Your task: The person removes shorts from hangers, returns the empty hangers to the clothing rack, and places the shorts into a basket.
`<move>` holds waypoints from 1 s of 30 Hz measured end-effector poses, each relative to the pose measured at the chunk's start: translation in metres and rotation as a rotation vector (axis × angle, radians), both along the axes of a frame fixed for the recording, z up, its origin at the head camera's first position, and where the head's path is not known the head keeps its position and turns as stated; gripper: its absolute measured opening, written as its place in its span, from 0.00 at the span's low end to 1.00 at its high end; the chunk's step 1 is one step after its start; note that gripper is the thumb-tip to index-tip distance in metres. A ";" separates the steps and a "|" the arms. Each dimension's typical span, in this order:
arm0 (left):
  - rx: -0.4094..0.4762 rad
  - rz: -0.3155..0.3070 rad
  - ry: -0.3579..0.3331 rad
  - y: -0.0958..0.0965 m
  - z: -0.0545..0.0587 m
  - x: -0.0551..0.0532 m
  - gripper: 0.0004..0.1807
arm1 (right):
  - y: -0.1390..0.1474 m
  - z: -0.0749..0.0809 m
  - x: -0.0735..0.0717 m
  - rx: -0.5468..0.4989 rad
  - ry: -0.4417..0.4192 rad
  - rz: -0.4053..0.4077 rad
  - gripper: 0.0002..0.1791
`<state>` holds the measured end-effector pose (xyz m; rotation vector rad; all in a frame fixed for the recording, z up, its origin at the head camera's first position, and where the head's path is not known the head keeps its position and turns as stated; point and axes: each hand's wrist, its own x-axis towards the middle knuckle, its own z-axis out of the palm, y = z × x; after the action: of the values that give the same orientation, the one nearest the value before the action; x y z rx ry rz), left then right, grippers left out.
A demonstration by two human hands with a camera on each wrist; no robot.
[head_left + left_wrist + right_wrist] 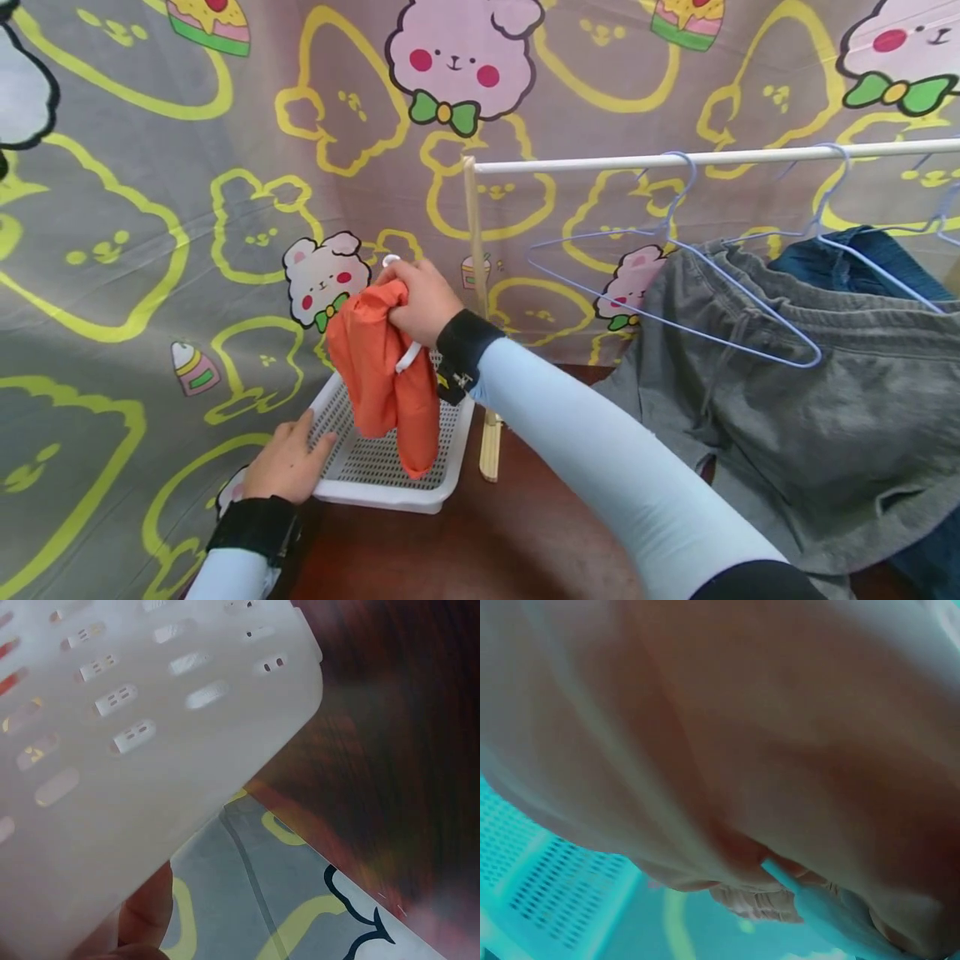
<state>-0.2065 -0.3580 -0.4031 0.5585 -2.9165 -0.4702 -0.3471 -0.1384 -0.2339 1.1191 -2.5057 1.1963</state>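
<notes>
My right hand (423, 304) grips a bunched orange garment (367, 358) with a white drawstring (408, 357). Its lower folds hang down over a white perforated plastic basket (375, 502). In the right wrist view, the garment (705, 750) fills most of the picture and hides the fingers; part of a gathered band shows at the bottom. My left hand (285, 458) holds the basket's left rim. From the left wrist, the basket's slotted outer wall (172, 765) is close, with fingers (146, 915) against its lower edge.
Right of the basket stands a clothes rack with a white rail (570, 164) and wooden foot (490, 450). Several blue hangers (675, 242) hang from it. Grey shorts (787, 433) and blue denim (870, 258) are at the right. A patterned curtain (225, 275) covers the back and left.
</notes>
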 end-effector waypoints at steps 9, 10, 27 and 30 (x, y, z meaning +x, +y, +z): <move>-0.002 0.012 0.015 0.003 -0.002 -0.001 0.43 | -0.009 -0.064 0.015 0.179 -0.007 0.001 0.19; 0.001 0.015 0.016 0.003 -0.002 -0.001 0.42 | -0.009 -0.070 0.016 0.198 -0.003 0.009 0.19; 0.000 0.028 0.033 0.003 -0.004 0.000 0.41 | -0.001 -0.125 0.025 0.630 -0.001 0.128 0.25; 0.002 0.031 0.037 0.003 -0.004 -0.001 0.41 | -0.001 -0.132 0.022 0.644 0.037 0.140 0.27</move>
<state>-0.2074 -0.3549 -0.4075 0.5885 -2.8682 -0.4741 -0.3248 -0.1394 -0.3659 1.4395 -2.9049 0.3640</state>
